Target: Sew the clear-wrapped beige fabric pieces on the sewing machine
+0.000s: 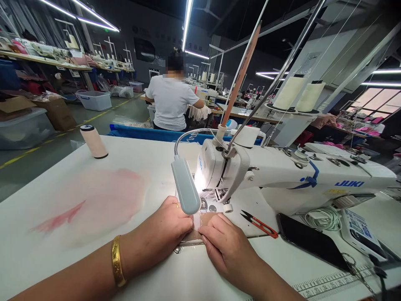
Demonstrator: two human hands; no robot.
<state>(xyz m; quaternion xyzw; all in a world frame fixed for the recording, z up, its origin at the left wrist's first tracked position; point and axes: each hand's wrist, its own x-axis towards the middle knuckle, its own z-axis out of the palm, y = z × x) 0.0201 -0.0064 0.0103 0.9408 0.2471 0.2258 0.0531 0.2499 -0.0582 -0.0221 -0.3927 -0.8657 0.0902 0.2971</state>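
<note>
My left hand point(166, 230) and my right hand point(230, 246) meet just in front of a white JUKI sewing machine point(266, 167). Fingers of both hands pinch a small piece of beige fabric point(206, 218) with a pale, shiny strip along it. Much of the piece is hidden by the fingers. It lies close to the needle area, where a grey lamp point(186, 186) casts bright light and partly blocks the view. Orange-handled thread snips point(261, 225) rest to the right of my right hand.
A peach thread cone point(94, 142) stands on the white table's point(138, 154) far left. On the right lie a black phone point(313, 240), a coiled cable point(322, 218), a white boxy device point(363, 234) and a ruler point(328, 286). A person in a white shirt point(173, 102) sits ahead.
</note>
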